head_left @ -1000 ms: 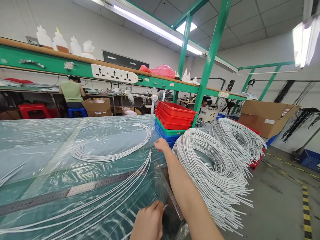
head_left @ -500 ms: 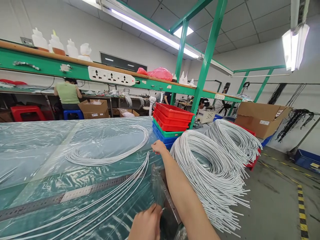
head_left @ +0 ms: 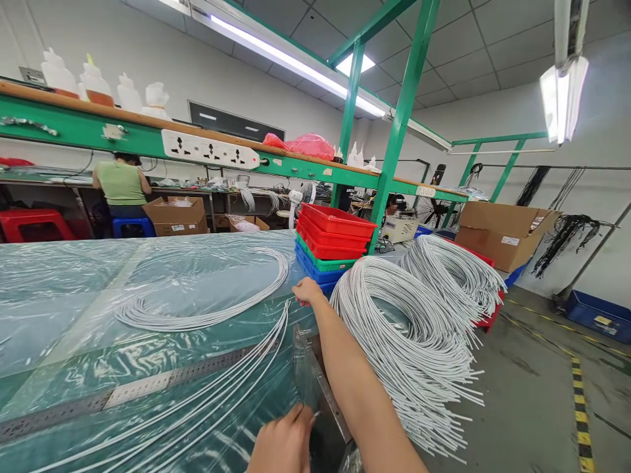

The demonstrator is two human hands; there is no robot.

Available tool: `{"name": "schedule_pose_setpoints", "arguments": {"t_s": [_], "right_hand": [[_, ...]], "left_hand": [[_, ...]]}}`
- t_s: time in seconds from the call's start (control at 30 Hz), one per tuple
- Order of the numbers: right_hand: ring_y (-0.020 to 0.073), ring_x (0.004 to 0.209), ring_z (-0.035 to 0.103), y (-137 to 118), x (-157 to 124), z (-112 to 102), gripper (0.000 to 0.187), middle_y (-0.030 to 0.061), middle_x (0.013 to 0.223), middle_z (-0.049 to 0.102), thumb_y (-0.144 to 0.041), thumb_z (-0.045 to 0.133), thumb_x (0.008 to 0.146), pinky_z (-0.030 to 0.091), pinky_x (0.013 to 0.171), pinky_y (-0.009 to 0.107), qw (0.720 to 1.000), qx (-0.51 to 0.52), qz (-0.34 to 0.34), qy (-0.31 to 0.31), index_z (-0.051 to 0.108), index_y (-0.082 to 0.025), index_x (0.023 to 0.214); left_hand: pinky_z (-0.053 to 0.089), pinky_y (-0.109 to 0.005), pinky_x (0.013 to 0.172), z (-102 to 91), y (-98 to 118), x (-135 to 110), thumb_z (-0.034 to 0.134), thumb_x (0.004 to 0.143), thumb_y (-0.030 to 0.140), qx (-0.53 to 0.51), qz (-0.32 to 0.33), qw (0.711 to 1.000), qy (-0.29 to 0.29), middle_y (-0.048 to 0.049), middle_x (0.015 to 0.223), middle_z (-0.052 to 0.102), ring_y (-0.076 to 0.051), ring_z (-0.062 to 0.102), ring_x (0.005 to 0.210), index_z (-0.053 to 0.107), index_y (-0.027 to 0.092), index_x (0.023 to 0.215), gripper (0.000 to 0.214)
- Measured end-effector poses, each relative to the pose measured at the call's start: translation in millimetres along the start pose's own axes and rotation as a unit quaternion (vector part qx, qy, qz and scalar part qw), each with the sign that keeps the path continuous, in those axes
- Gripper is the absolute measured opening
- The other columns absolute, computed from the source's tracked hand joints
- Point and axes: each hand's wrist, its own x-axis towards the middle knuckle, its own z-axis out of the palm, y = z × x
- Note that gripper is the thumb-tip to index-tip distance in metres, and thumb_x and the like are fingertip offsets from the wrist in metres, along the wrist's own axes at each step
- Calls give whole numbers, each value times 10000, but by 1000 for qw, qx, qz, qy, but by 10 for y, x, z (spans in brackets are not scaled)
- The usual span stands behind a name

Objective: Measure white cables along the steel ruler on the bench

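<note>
- Little changed over the last second: view drifted slightly rightward and down, everything sliding left in frame; both hands kept to the same places on the counter [head_left: 73, 289], so the work reads as a held, steady grip on the white cables rather than a fresh reach.
- Plastic-sheeted counter, green beneath; perforated metal rule [head_left: 162, 382] lying across it under the film.
- Big bundle of cut white cables [head_left: 409, 328] draped off the counter's right end, loose ends fanning toward the floor; second bundle [head_left: 453, 269] behind it, by the stacked red, green and blue trays [head_left: 330, 246].
- Smaller looped coil of white cable [head_left: 207, 309] flat on the counter, apart from both hands.
- Few long white strands [head_left: 217, 394] stretched in a shallow arc from the near corner up to the far edge.
- Right hand [head_left: 306, 290] reached out along the counter's far edge, fingers curled down on the far end of those strands, just beside the trays; closed, as far as visible.
- Left hand [head_left: 283, 443] at the bottom edge, partly cut off; fingers pinched together at the strands' near end beside a metal bracket [head_left: 320, 394]; exact grip hard to make out.
</note>
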Motion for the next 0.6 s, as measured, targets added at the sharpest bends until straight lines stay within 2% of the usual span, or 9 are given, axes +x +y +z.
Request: {"name": "schedule_pose_setpoints", "arguments": {"t_s": [0.17, 0.4, 0.6], "right_hand": [[133, 516, 635, 2, 5, 8, 328, 10, 675, 667, -204, 545, 930, 489, 512, 169, 1000, -1, 1, -2, 604, -166, 609], [136, 532, 641, -1, 5, 12, 356, 11, 676, 668, -216, 536, 946, 484, 505, 167, 1000, -12, 4, -9, 594, -166, 598], [128, 499, 630, -5, 4, 13, 309, 3, 689, 673, -194, 559, 925, 483, 501, 171, 1000, 3, 3, -8, 597, -166, 620]], "left_hand": [[283, -301, 566, 37, -23, 1, 350, 893, 19, 3, 8, 1000, 3, -39, 920, 628, -220, 642, 784, 594, 194, 897, 300], [321, -293, 589, 47, -21, 2, 319, 883, 9, -2, 2, 1000, -3, -49, 902, 625, -208, 645, 807, 590, 183, 878, 322], [357, -284, 604, 33, -16, 3, 315, 893, 17, 11, 4, 1000, -4, -50, 930, 629, -218, 647, 812, 592, 190, 909, 327]]}}
